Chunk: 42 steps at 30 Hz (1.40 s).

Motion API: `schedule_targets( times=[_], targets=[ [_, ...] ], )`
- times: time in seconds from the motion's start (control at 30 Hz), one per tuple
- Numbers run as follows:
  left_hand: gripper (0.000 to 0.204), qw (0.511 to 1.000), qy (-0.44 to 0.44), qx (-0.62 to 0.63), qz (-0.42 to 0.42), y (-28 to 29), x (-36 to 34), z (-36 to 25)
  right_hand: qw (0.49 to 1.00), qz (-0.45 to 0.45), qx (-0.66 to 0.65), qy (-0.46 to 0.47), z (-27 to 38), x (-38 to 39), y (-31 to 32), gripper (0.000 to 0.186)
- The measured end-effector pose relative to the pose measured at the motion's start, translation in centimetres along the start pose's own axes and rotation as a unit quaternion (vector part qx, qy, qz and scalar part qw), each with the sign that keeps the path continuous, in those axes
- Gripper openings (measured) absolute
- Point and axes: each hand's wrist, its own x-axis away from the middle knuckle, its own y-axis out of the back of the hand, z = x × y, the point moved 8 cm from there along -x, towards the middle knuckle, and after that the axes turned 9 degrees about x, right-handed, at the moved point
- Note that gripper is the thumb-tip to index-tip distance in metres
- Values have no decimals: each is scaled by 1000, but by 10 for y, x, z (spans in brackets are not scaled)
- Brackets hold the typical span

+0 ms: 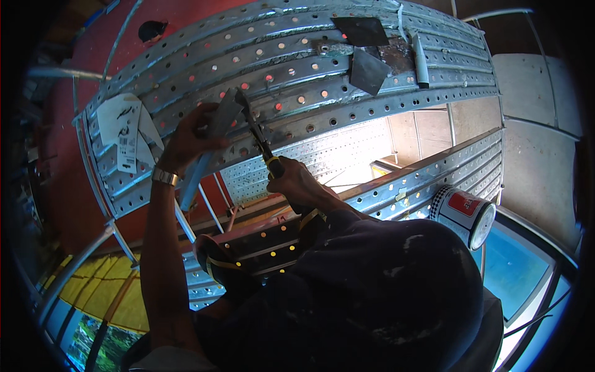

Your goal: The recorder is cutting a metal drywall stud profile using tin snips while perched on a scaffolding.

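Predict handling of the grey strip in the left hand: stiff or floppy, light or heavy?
Likely fairly stiff: the grey strip extends nearly straight past the left hand. Probably light: that hand alone seems to support it, the right hand holding a dark tool. May bend if pushed endwise, looking long and narrow.

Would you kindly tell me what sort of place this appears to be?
Probably scaffolding at a work site: perforated metal planks, a tubular metal rail and a large can suggest it.

Perforated metal planks (297,84) (grey) stretch above a red surface (186,13).
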Motion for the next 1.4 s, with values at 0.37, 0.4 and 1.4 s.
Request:
schedule_targets(
  times=[0.37, 0.4, 1.4],
  targets=[
    [60, 978, 77, 190, 29, -11, 4, -10, 999, -46, -7, 8, 1, -6, 0, 25],
    [61, 979, 89, 179, 26, -6, 4, -6, 999, -37, -21, -1, -1, -7, -4, 25],
    [42, 633, -511, -582, 5, -8, 62, -157, 970, 128, 202, 50, 14, 52, 11, 43]
  ],
)
